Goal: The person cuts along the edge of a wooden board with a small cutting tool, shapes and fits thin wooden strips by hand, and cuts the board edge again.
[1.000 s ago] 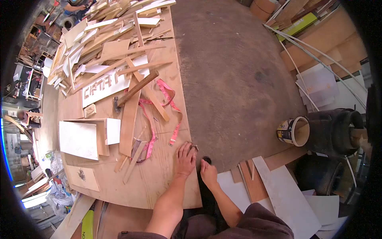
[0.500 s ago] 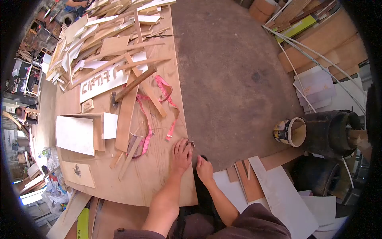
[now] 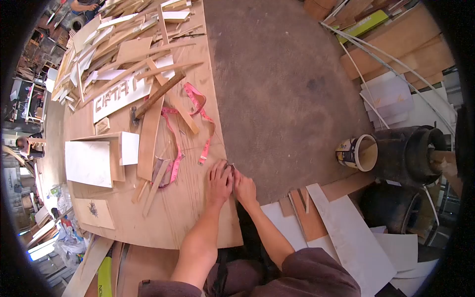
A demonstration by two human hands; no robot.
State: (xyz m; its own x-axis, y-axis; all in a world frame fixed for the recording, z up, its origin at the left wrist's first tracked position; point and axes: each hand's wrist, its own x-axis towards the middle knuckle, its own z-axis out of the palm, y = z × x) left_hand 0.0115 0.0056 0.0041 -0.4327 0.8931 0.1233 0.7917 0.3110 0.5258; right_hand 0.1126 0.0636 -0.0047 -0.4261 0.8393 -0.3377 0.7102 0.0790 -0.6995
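Now the right hand (image 3: 245, 189) is rising beside the left hand (image 3: 219, 184) at the bench (image 3: 190, 222) edge, seemingly making this two-handed; what their fingers are gripping, I cannot tell.

A dark brownish-purple fabric shirt (image 3: 316, 272) — its short, loose sleeves (image 3: 168, 288) leaving the forearms (image 3: 198, 237) bare — bears a small dark mark (image 3: 145, 281).

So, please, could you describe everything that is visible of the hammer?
The hammer has a thick brown handle that looks wooden and a dark head that looks metal. It lies slantwise over wooden strips on the worktable, its head towards the picture's lower left, the handle end towards upper right. Neither left hand nor right hand touches it. The head's details are too small to tell.
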